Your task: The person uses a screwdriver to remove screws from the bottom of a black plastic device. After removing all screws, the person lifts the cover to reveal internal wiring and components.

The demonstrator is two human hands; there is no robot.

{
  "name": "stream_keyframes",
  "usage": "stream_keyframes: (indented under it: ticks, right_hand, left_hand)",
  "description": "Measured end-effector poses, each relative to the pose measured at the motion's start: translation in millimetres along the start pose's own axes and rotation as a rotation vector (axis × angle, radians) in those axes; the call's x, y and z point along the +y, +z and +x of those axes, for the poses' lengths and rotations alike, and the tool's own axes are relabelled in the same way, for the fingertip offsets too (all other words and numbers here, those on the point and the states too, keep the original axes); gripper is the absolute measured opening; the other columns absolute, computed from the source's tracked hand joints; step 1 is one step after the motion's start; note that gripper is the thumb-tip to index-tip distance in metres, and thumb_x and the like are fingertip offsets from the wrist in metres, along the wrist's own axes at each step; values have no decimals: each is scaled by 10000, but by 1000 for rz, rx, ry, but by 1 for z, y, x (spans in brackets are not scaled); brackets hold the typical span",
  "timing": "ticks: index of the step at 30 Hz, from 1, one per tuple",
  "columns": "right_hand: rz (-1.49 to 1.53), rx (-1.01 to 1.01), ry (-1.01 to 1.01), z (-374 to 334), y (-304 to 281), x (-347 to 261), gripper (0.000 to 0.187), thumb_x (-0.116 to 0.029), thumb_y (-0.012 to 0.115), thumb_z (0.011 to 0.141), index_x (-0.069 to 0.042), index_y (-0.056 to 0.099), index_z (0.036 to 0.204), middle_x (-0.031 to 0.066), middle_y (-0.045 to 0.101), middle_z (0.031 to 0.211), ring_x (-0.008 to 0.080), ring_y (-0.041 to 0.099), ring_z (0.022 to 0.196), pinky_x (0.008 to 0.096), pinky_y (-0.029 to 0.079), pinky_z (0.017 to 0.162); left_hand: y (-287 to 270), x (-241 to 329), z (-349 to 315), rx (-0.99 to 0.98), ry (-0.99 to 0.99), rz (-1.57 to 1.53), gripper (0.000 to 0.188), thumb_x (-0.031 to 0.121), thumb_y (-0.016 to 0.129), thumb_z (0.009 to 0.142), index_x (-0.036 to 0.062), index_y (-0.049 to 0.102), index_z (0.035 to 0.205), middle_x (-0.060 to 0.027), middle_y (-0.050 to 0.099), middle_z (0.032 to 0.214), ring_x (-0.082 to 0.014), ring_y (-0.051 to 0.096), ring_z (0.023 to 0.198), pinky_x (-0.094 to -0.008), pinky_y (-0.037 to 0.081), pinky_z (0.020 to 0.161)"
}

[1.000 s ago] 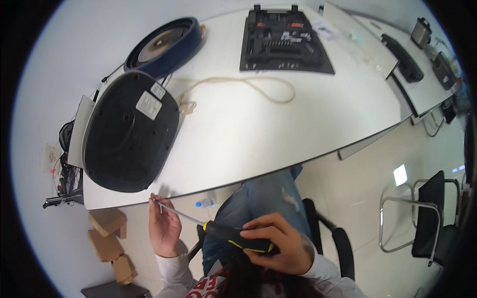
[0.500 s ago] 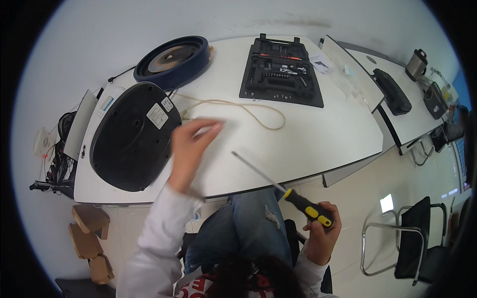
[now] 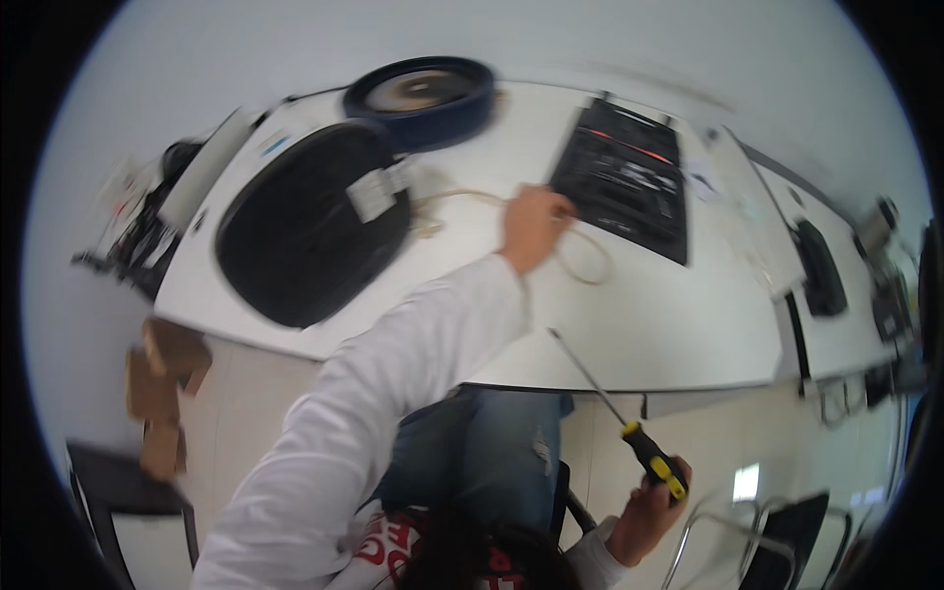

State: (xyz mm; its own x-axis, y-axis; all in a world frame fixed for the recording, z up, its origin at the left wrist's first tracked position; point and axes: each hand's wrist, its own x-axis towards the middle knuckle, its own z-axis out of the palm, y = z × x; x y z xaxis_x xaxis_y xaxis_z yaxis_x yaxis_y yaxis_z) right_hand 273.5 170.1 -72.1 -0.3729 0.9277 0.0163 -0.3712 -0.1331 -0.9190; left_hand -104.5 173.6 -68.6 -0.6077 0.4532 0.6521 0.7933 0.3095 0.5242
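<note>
Moved since half a second earlier: left hand (image 3: 532, 232), formerly over the table just beside the black housing (image 3: 295, 236), found now at the near left edge of the tool case (image 3: 629, 202). Fingers bent, gap narrow; blur hid the fingertips, so whether they held anything could not be told.

Right hand (image 3: 644, 516): one, closed around the butt of a screwdriver handle, low and beyond the table's near edge.

Screwdriver (image 3: 644, 448): one, handle black and yellow, shaft long and metal. Slanted up and leftward, its tip above the white table (image 3: 678, 334); contact with the surface could not be told.

Tool case: one, black, spread open on the right part of the table, an orange-red strip across its far half, small bright pieces in its near half.

Black housing: one, rounded, lying at the left of the table, two white labels uppermost.

Round unit (image 3: 418, 130): one, dark blue wall, pale disc inside, set behind the housing.

Cord (image 3: 590, 283): one, cream, running from beside the housing, passing beneath the left hand and looping on its right side.

Cardboard (image 3: 152, 388): several brown pieces, left of the table, below its level.
</note>
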Motion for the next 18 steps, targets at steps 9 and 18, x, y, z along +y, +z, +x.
stream_keyframes:
  ticks: [9, 18]
  right_hand:
    - [-992, 100, -123, -20, 38, -25, 266, -99, 494, 850, -18, 525, 1101, 87, 593, 1003, 192, 583, 830, 272, 462, 644]
    - [90, -351, -190, -34, 97, 1, 532, -231, 659, 802, 45, 418, 1187, 150, 550, 914, 183, 563, 667, 236, 486, 538]
  left_hand:
    - [-39, 18, -13, 13, -94, -186, 131, 95, 673, 670, 98, 653, 800, -27, 614, 749, -245, 540, 801, -341, 438, 697]
    - [-198, 64, -129, 560, -171, -212, 157, -63, 586, 709, 0, 619, 850, -88, 558, 849, -143, 491, 789, -252, 391, 698]
